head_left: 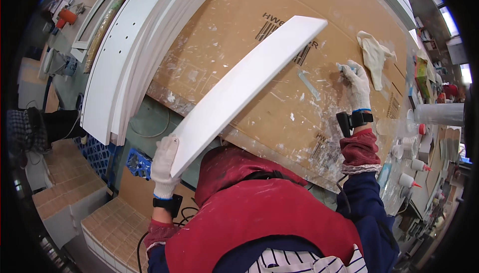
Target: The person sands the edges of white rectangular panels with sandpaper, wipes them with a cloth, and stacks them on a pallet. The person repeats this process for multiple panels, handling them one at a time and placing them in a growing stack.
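Note:
A long white board (244,86) slants across the cardboard-covered table, its near end over the table's front edge. My left hand (164,166), in a white knit glove, is closed around that near end. To the right of the board, over the cardboard, is my right hand (357,84), also gloved. Its fingers are pinched around a small pale bluish piece (344,67), too small to make out its kind. Between this hand and the board lies a thin translucent strip (309,85). A crumpled cream cloth or glove (371,58) rests just beyond my right hand.
Several long white panels (134,48) are stacked at the left, overhanging the table. Scuffed cardboard (279,118) with white flecks covers the tabletop. Glue bottles (408,180) and a clear plastic cylinder (439,114) stand at the right. Stacked cartons (117,228) are at lower left; a person (30,128) stands beyond.

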A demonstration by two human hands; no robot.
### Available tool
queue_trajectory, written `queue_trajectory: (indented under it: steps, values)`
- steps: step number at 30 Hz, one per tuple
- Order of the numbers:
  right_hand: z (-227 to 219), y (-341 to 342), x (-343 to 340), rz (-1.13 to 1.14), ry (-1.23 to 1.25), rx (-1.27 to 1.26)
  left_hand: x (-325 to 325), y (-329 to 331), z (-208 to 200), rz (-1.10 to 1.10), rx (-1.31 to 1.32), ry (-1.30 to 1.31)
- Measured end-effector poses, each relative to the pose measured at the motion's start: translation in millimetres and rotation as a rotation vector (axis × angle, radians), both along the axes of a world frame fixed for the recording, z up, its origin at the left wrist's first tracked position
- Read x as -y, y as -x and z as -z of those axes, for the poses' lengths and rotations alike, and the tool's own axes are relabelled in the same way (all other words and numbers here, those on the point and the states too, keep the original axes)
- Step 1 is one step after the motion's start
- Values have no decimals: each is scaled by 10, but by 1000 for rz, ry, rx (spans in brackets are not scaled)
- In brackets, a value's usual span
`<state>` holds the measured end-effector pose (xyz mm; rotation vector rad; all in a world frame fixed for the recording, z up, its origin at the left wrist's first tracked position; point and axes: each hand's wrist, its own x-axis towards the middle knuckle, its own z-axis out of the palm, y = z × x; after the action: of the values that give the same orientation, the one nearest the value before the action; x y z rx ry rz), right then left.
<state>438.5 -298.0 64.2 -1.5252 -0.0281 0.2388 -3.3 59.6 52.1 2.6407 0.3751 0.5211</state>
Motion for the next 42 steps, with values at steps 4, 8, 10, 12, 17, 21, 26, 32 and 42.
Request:
queue_trajectory:
  steps: [4,8,10,12,17,21,26,32,42]
  values:
    - [87,12,56,15,0,-33,243,-14,-310,-388,-42,815]
    - [73,168,-141,-41,16,-76,333,-45,-338,-719,50,1374]
    - [35,254,-293,-96,-27,-145,328,-21,-251,-818,94,1546]
    - [32,254,-400,-130,-4,-136,326,-25,-113,-742,158,1664]
    - [-65,381,-743,-227,-90,-112,410,-151,-67,-636,302,1827]
    - [-130,368,-790,-231,-87,-201,422,-180,-84,-594,340,1888]
    - [-259,383,-815,-210,-20,-183,405,-144,14,-643,347,1861]
    - [17,-7,-710,-159,32,-38,392,-167,-10,-662,290,1828]
    - [-70,-901,-1496,-220,385,282,400,-179,-34,-781,315,1860]
